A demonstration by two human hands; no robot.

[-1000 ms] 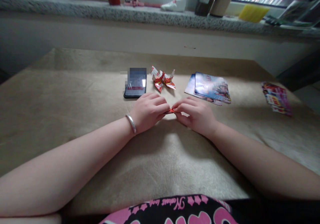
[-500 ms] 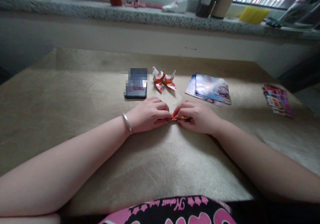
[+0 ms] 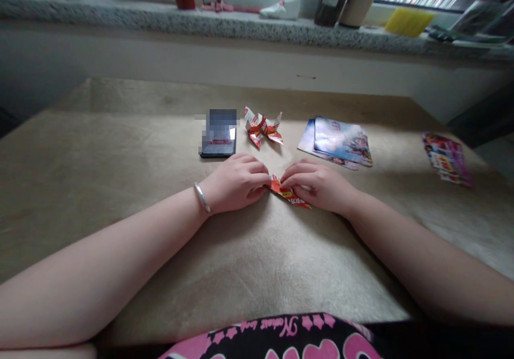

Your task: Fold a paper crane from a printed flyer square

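A small folded piece of red, printed paper [image 3: 289, 194] lies slanted on the table between my hands. My left hand [image 3: 241, 182], a silver bangle at its wrist, pinches the paper's left end. With curled fingers my right hand [image 3: 321, 185] grips it from above on the other side, fingertips on its upper face. Part of the paper is hidden under the fingers. Just beyond my hands stands a folded red and white paper shape [image 3: 263, 128] with several pointed flaps.
A phone [image 3: 219, 134] lies beyond my left hand. Glossy printed sheets [image 3: 341, 140] lie behind my right hand, and more colourful printed papers [image 3: 446, 160] near the table's right edge. A stone windowsill [image 3: 241, 24] holds bottles and a yellow sponge-like block [image 3: 408, 22].
The red paper has turned, its right end swinging toward me, and more of its printed face shows. My hands have shifted only slightly.
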